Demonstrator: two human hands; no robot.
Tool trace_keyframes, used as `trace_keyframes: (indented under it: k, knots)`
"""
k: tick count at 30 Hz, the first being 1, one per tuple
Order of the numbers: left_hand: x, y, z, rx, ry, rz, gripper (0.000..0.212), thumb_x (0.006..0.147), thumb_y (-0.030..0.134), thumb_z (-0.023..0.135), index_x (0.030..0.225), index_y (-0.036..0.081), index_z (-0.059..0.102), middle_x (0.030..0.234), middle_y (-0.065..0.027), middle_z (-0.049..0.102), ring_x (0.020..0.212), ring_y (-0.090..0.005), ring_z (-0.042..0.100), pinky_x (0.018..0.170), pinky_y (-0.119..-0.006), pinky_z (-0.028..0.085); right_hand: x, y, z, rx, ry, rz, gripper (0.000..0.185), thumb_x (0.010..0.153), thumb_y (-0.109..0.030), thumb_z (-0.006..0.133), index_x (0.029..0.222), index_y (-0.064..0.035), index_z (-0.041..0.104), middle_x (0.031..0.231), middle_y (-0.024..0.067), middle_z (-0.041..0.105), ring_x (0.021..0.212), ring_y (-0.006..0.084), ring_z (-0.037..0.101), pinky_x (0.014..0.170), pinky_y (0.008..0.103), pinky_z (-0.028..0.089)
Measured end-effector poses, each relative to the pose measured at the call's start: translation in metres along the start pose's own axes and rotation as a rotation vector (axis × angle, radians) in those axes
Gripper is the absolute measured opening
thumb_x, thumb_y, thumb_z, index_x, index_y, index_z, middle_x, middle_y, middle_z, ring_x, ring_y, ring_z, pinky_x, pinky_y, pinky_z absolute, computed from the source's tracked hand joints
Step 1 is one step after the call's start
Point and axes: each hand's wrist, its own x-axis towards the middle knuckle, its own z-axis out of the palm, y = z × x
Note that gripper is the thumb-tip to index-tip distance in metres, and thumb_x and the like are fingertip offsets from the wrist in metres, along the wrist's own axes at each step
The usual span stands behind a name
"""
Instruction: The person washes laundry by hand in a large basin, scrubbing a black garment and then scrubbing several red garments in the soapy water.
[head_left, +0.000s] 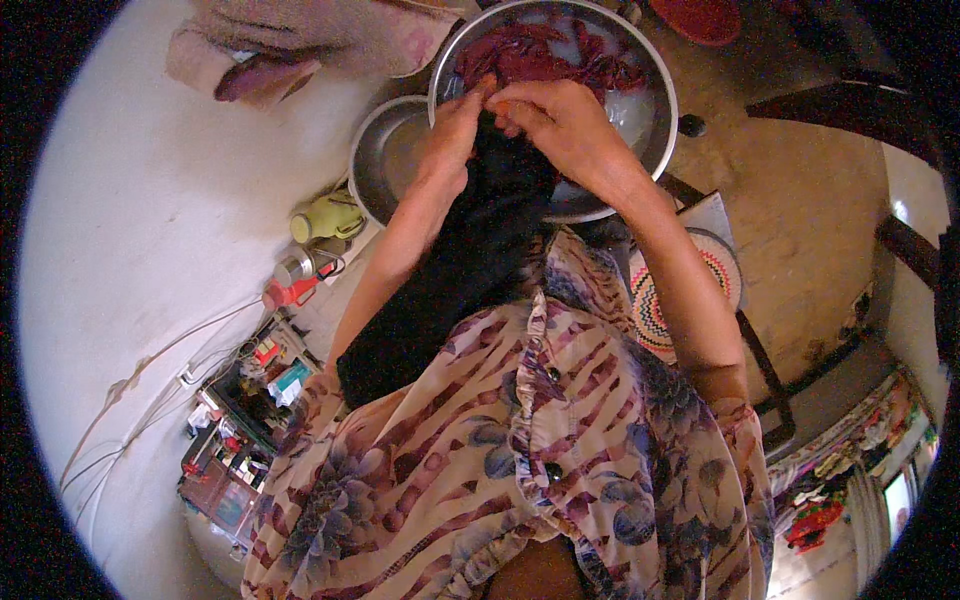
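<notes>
My left hand (455, 127) and my right hand (559, 120) meet above a large metal basin (670, 112). Their fingertips are pinched at the upper end of a black cloth (480, 217). The cloth runs down between my forearms and lies across my patterned dress (450, 435). My fingers hide the exact spot they grip. Inside the basin, dark red wet cloth (525, 52) lies in cloudy water (634, 112). A smaller metal basin (386, 157) stands left of the large one, partly behind my left forearm.
Along the left wall are a yellow-green jug (326, 217), a metal container (295, 266) and a red container (289, 294). Cables run toward a cluttered shelf (225, 465). A round woven mat (649, 300) lies by my right forearm. A towel-like cloth (330, 34) is at upper left.
</notes>
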Motion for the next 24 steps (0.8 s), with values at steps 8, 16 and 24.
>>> trace_keyframes:
  k: [8,16,24]
  knots:
    - [-0.002,0.004,0.004,-0.228,-0.109,0.066,0.034,0.08,0.034,0.062,0.093,0.003,0.064,0.093,-0.0048,0.062,0.083,-0.0129,0.056,0.076,-0.025,0.043,0.01,0.027,-0.012,0.453,0.1,0.707,0.029,0.085,-0.022,0.054,0.105,-0.0022,0.061,0.099,0.004,0.062,0.093,0.0115,0.052,0.085,0.0242,0.038]
    - [0.007,0.005,0.015,-0.245,-0.023,0.007,0.04,0.083,0.039,0.057,0.096,0.001,0.061,0.091,-0.0051,0.061,0.084,-0.015,0.056,0.073,-0.028,0.044,0.022,0.021,0.027,0.274,0.493,0.256,0.022,0.077,-0.023,0.064,0.086,-0.0029,0.062,0.08,0.008,0.065,0.075,0.0142,0.059,0.068,0.0273,0.045]
    - [-0.003,-0.007,0.033,-0.063,0.068,0.244,0.033,0.088,0.027,0.047,0.084,-0.002,0.06,0.077,-0.0025,0.058,0.074,-0.0112,0.049,0.066,-0.028,0.042,0.023,0.017,0.031,-0.307,0.418,0.152,0.022,0.081,-0.016,0.057,0.1,-0.0065,0.055,0.065,0.0168,0.06,0.061,0.0301,0.062,0.053,0.037,0.048]
